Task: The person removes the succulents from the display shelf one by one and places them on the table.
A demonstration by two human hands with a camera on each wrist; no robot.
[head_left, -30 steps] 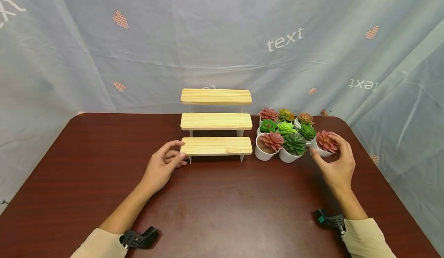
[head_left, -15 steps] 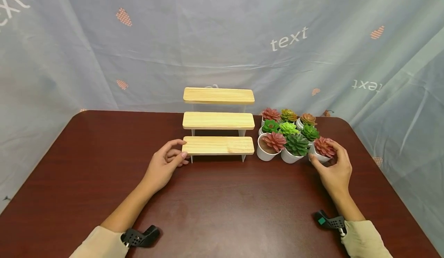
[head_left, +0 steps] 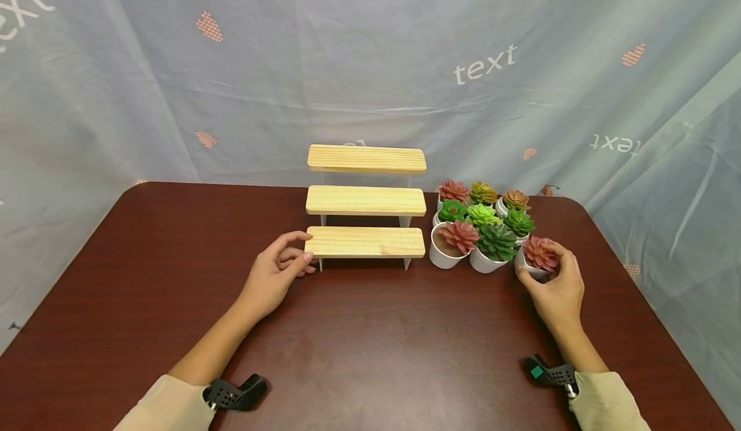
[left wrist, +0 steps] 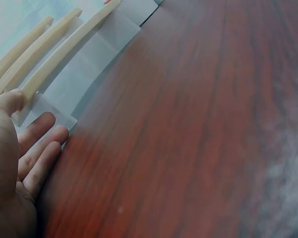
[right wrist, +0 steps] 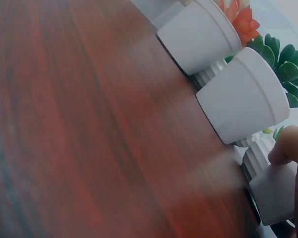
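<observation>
A three-tier wooden display stand with clear legs stands at the back middle of the table. My left hand holds the left end of its lowest board between thumb and index finger; the other fingers bend below, beside the clear leg. On the right, my right hand grips a red artificial succulent in a white pot, thumb on the near side and fingers round the far right side. This pot stands at the right end of the front row, beside a dark green succulent.
Several other potted succulents cluster right of the stand, among them a red one in front and a light green one in the middle. A grey printed curtain hangs behind the dark red-brown table.
My right hand has brought the red succulent's pot down, toward me and slightly left, to the end of the front row. The left hand keeps its place on the stand.
</observation>
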